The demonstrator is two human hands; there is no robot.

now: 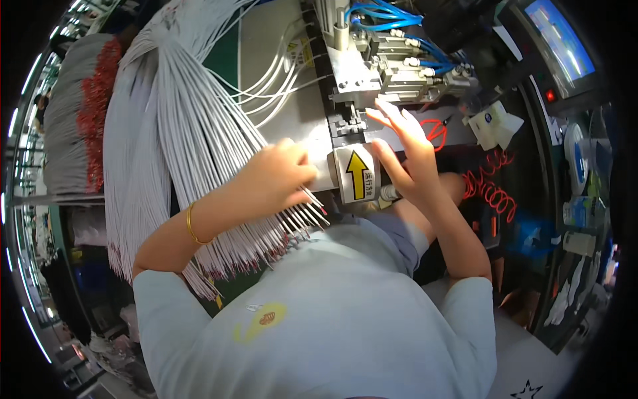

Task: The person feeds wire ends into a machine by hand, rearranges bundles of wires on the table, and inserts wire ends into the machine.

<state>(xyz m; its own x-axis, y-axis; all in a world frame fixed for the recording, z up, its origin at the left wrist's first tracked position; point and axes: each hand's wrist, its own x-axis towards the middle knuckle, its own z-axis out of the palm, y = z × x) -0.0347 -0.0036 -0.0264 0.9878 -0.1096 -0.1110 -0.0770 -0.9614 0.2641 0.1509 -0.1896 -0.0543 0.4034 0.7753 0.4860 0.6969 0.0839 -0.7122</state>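
Note:
A thick bundle of thin white cables (pixel 199 133) drapes over the bench to the left, its tips reddish at the lower end. My left hand (pixel 282 176) is over the right edge of that bundle, just above several cable ends. Its fingers are curled closed, and what they grip, if anything, is hidden. Beside a small black metal fixture (pixel 350 126) on the machine, my right hand (pixel 412 153) has its fingers spread and nothing visible in it. Below the fixture, between my hands, is a white block with a yellow arrow (pixel 357 174).
Pneumatic cylinders (pixel 405 73) with blue hoses stand behind the fixture. Red-handled scissors (pixel 435 133) and a coiled red air hose (pixel 492 189) are at right, under a lit screen (pixel 561 40). Another cable stack with red ends (pixel 73 120) is far left.

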